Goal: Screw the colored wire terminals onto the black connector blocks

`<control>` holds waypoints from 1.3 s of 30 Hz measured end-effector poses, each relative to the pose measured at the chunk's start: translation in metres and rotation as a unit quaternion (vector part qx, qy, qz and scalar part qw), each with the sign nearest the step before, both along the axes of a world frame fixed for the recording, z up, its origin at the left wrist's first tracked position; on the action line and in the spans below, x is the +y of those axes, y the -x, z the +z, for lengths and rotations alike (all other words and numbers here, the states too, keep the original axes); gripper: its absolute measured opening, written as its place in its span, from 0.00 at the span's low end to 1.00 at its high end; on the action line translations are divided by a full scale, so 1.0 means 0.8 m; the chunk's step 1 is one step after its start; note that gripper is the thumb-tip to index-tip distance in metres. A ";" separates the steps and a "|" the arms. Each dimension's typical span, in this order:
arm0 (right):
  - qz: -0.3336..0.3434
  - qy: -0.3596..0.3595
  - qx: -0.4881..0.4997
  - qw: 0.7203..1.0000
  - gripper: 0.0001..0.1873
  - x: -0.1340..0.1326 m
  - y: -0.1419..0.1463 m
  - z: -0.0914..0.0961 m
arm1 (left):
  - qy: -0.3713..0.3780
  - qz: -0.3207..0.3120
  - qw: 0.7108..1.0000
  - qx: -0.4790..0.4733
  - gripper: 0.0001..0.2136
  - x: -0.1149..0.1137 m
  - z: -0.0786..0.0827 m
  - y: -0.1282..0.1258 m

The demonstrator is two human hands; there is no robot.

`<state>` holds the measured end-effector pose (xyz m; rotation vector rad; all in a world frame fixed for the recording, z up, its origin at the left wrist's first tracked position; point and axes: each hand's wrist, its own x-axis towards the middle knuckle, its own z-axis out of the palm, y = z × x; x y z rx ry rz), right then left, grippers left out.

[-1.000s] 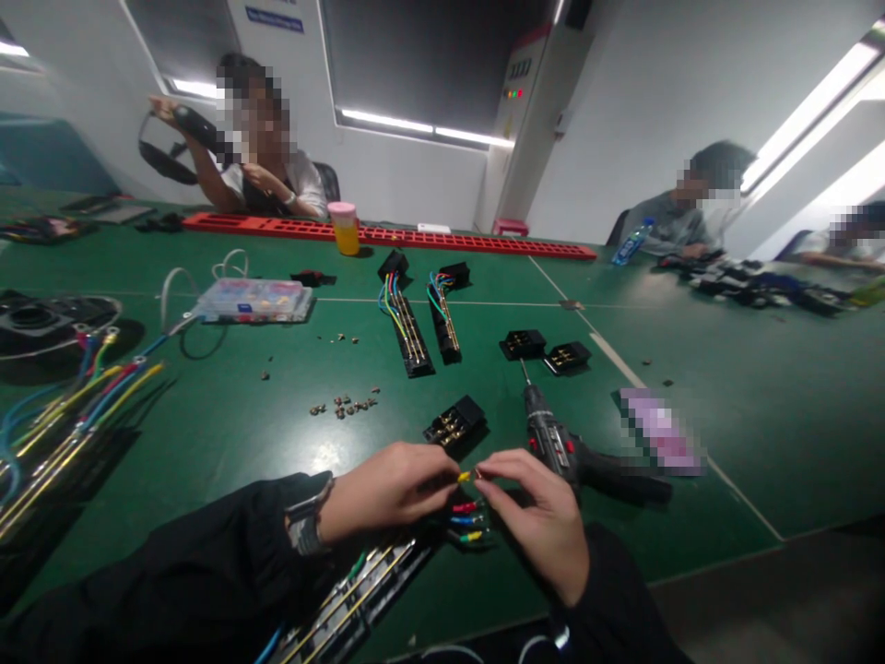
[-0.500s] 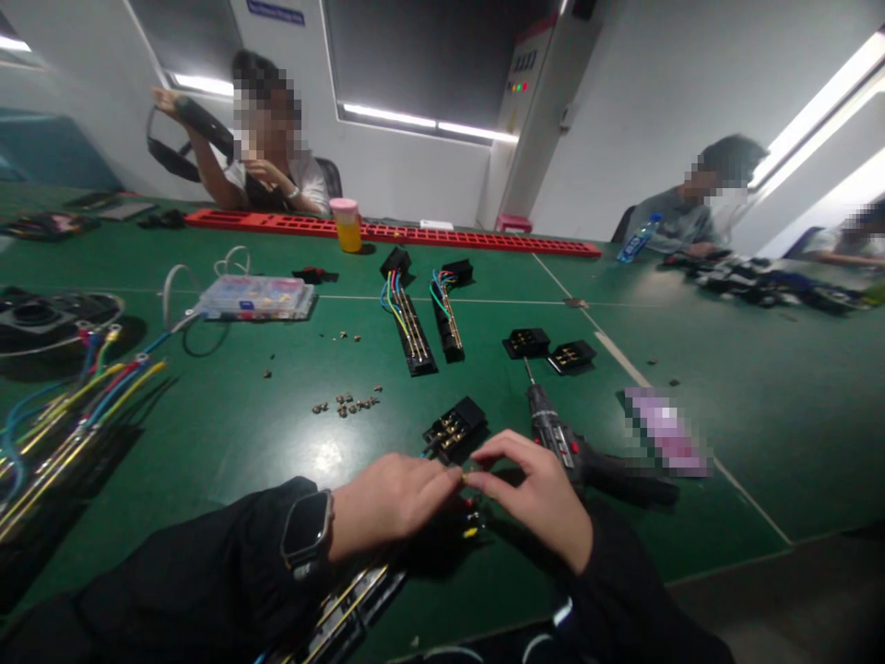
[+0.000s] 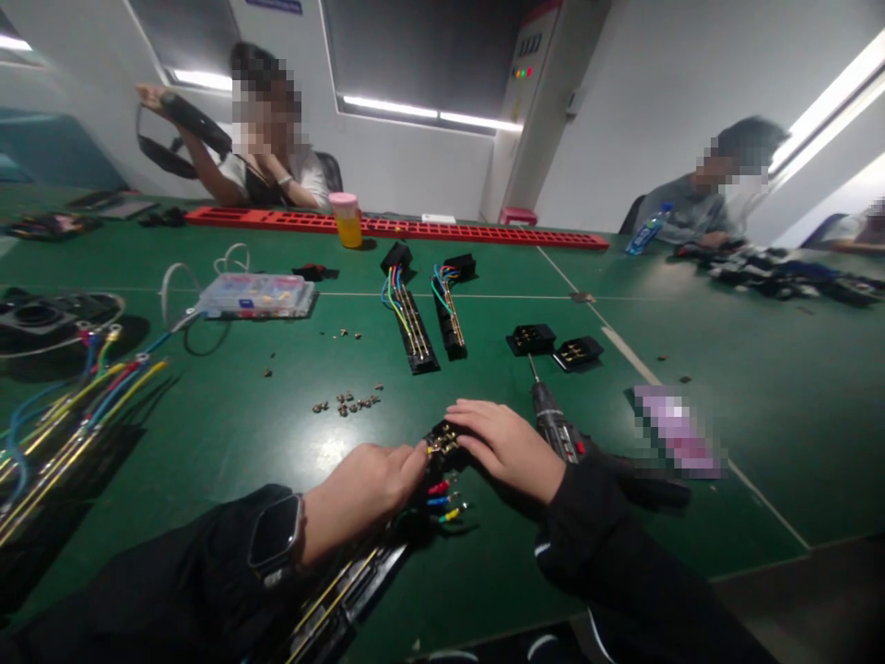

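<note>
My left hand (image 3: 370, 484) is closed, its thumb and finger pinching a yellow-sleeved wire terminal (image 3: 430, 450) against a black socket block (image 3: 448, 441) with brass contacts. My right hand (image 3: 515, 454) curls its fingers over the far and right sides of that block, which is partly hidden beneath them. Just below the hands, loose wires end in crimped lugs: a red one (image 3: 440, 486), a blue one (image 3: 440, 503) and a yellow-green one (image 3: 451, 515). They come from a black strip with brass bars (image 3: 352, 590), partly covered by my left forearm.
A power screwdriver (image 3: 553, 420) lies right of my right hand, near two black sockets (image 3: 532, 338). Small screws (image 3: 352, 403) are scattered ahead. Two wired strips (image 3: 411, 327) lie farther back, with a parts box (image 3: 259, 297) to the left. Co-workers sit across the table.
My right hand has moved from pinching at my left fingertips to gripping the socket block. The block has come nearer my left hand, which has shifted slightly left. The coloured lugs now show more.
</note>
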<state>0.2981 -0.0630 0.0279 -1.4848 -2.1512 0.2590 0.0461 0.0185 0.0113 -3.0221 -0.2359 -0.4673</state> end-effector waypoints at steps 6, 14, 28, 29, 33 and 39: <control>0.004 -0.007 -0.007 1.000 0.16 -0.011 0.000 -0.003 | 0.007 -0.020 0.999 0.047 0.04 0.002 0.000 0.000; 0.030 -0.014 -0.023 0.999 0.16 -0.020 0.001 -0.003 | -0.026 0.010 0.996 0.084 0.02 -0.007 0.012 -0.029; 0.008 -0.008 -0.052 0.999 0.18 -0.021 0.011 0.003 | -0.019 0.015 0.995 0.100 0.05 -0.009 0.016 -0.033; 0.003 -0.006 -0.051 0.999 0.18 -0.021 0.011 0.003 | -0.018 0.017 0.995 0.096 0.05 -0.009 0.016 -0.031; -0.010 0.002 -0.049 0.999 0.17 -0.021 0.014 0.006 | -0.018 0.030 0.997 0.069 0.08 -0.010 0.014 -0.024; -0.015 0.009 -0.042 0.999 0.17 -0.021 0.015 0.006 | -0.016 -0.011 0.999 0.045 0.05 -0.005 0.013 -0.020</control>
